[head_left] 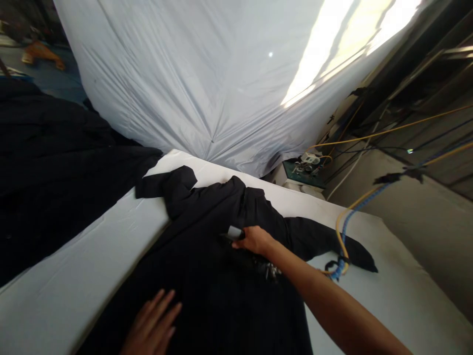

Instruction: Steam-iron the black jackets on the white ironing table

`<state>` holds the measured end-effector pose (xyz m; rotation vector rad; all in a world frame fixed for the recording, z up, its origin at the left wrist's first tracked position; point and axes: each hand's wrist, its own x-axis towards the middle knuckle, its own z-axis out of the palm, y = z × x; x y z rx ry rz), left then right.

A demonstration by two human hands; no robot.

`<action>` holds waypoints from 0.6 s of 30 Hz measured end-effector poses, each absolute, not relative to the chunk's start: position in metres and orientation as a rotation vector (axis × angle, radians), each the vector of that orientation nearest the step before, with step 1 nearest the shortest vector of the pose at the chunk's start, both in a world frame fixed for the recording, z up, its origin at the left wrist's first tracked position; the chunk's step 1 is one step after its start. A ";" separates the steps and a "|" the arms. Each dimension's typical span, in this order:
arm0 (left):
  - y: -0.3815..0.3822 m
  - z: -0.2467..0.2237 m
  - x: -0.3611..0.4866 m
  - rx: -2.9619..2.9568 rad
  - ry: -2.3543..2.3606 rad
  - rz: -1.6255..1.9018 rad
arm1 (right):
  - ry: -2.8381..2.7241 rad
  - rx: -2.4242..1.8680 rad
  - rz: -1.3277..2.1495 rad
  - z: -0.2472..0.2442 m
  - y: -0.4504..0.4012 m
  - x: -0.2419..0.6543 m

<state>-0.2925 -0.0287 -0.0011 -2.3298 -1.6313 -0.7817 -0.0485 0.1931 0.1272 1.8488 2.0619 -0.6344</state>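
Note:
A black garment (207, 266) with sleeves lies spread on the white table (121, 236). My right hand (253, 240), over the upper middle of the garment, is closed round a small tool (235, 232) with a pale grey part that points left. Just below this hand, partly behind the forearm, are some shiny metal parts (272, 271) that I cannot make out. At the lower left, my left hand (153, 323) rests on or just over the black cloth with its fingers spread, holding nothing.
Dark cloth (55, 172) is heaped at the left. A white sheet (192, 74) hangs behind the table. Blue and yellow hoses (343, 231) hang at the right, over a sleeve. A machine (308, 165) on a green top stands beyond the far edge.

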 end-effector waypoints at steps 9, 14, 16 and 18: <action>-0.047 -0.006 -0.396 -1.542 -3.507 -0.689 | 2.056 1.951 -0.373 0.140 0.232 -0.098; -0.059 -0.010 -0.394 -1.382 -3.468 -0.853 | 2.285 1.263 -0.557 0.110 0.139 -0.158; -0.068 -0.008 -0.397 -1.392 -3.428 -0.948 | 2.253 1.205 -0.600 0.103 0.116 -0.175; -0.080 -0.005 -0.401 -1.487 -3.443 -0.962 | 2.219 1.339 -0.570 0.102 0.108 -0.185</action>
